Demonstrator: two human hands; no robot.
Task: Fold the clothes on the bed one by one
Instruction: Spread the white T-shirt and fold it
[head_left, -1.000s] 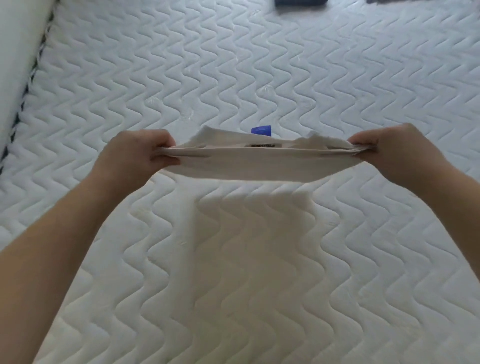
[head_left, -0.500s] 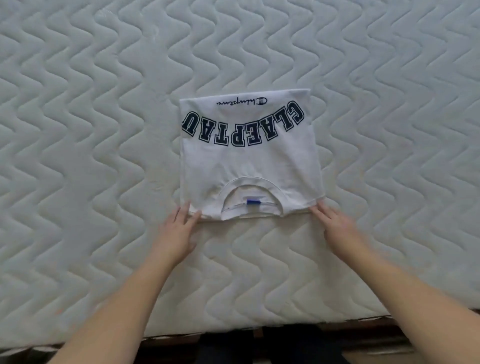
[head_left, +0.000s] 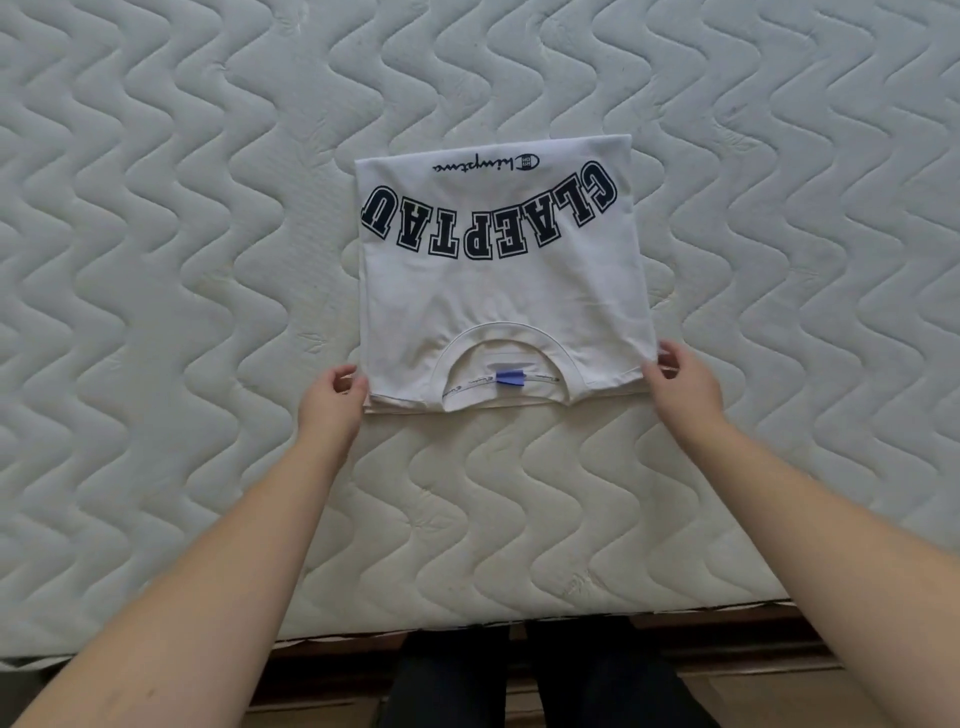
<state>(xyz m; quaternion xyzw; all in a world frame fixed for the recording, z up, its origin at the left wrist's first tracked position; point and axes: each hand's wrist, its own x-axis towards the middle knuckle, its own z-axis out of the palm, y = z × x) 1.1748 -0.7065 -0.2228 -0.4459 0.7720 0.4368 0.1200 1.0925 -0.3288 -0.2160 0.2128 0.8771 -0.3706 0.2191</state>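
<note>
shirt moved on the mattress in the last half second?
No. The shirt lies flat on the same wavy quilt lines of the mattress; only the left hand and right hand now grip its near corners.

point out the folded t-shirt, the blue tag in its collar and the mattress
folded t-shirt (head_left: 498, 296): head view, on the plain white cloth below the dark lettering
blue tag (head_left: 510, 378): head view, on the middle of the tag inside the collar
mattress (head_left: 156, 260): head view, on bare quilted surface left of the shirt
</note>
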